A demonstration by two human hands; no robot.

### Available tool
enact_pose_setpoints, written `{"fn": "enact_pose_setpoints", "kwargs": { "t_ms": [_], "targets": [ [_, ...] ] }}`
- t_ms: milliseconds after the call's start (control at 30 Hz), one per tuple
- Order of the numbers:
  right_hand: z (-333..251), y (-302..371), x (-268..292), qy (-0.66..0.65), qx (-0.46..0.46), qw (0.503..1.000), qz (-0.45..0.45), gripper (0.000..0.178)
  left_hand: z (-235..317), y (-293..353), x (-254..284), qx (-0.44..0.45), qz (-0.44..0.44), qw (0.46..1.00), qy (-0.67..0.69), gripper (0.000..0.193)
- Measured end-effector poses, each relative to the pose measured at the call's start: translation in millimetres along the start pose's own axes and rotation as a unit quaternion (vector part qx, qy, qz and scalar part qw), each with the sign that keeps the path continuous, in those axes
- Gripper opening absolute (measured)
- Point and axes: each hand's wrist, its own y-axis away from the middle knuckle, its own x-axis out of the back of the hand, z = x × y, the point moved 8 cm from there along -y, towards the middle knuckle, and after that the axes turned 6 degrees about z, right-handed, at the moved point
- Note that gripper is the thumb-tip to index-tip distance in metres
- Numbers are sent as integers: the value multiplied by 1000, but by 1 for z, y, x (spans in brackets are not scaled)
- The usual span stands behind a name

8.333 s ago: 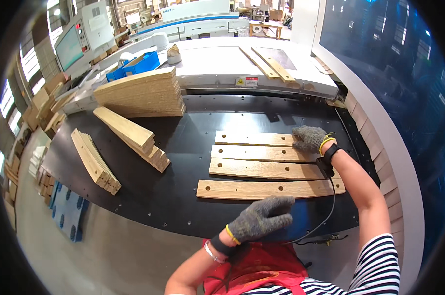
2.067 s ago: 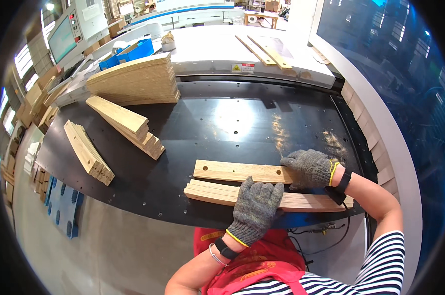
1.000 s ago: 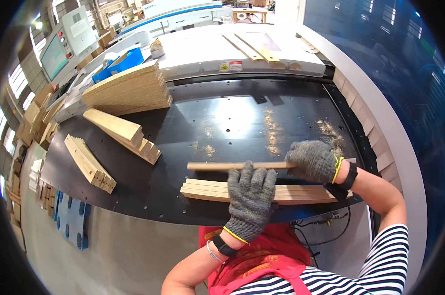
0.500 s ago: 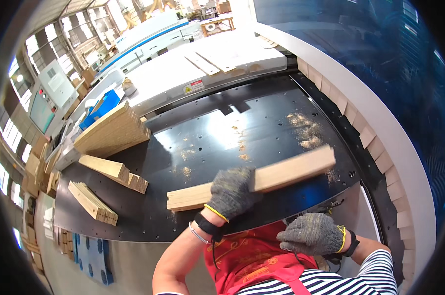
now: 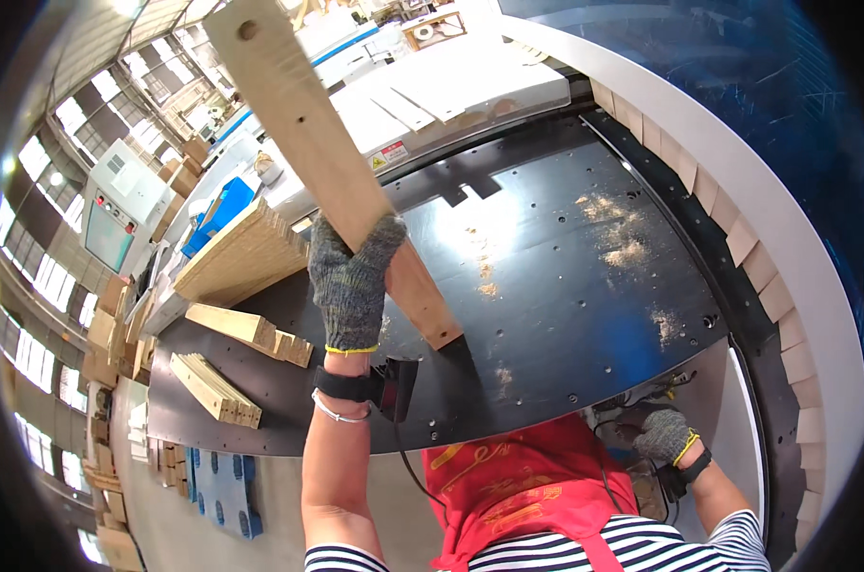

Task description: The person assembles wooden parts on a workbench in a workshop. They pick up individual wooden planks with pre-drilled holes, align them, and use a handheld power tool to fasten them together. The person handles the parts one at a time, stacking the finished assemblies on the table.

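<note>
My left hand point(image 5: 348, 291), in a grey knit glove, is closed around a long flat wooden board point(image 5: 322, 153). The board is raised and tilted: its upper end has a large hole and leans to the far left, while its lower end hangs over or meets the black table point(image 5: 546, 305); I cannot tell which. My right hand point(image 5: 663, 434), gloved too, is low by the table's near edge at the right. Its fingers point left into shadow and are hard to make out.
On the table's left side lie a tall stack of boards point(image 5: 236, 257), a shorter stack point(image 5: 246, 329) and a small bundle of strips point(image 5: 213, 391). Sawdust point(image 5: 627, 253) dots the tabletop. A white machine bed point(image 5: 508, 81) lies beyond, and a blue-windowed guard point(image 5: 718, 95) rises at the right.
My left hand has lifted the wood off the table and swung it upright toward the left. My right hand has moved right and slightly up, to the table's near edge.
</note>
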Motion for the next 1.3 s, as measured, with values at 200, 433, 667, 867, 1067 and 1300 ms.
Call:
{"fn": "enact_pose_setpoints", "kwargs": {
  "t_ms": [200, 433, 667, 867, 1067, 1300],
  "targets": [
    [8, -9, -23, 28, 18, 998, -62, 40, -25, 12, 10, -2, 33, 999, 39, 43],
    [17, -29, -46, 39, 14, 995, -96, 34, -20, -10, 32, 2, 56, 991, 120, 38],
    [2, -68, -49, -16, 27, 998, -51, 41, -92, 10, 48, -13, 13, 991, -135, 54],
    [44, -64, -53, 35, -64, 990, -123, 41, -99, 2, 94, -3, 26, 969, -244, 85],
    [114, -14, -76, 106, -83, 979, -152, 42, -70, -10, 126, 134, -6, 968, -212, 72],
    [181, 57, -136, 125, -92, 958, -243, 41, 21, 4, 166, 131, -140, 921, -340, 68]
  ]
}}
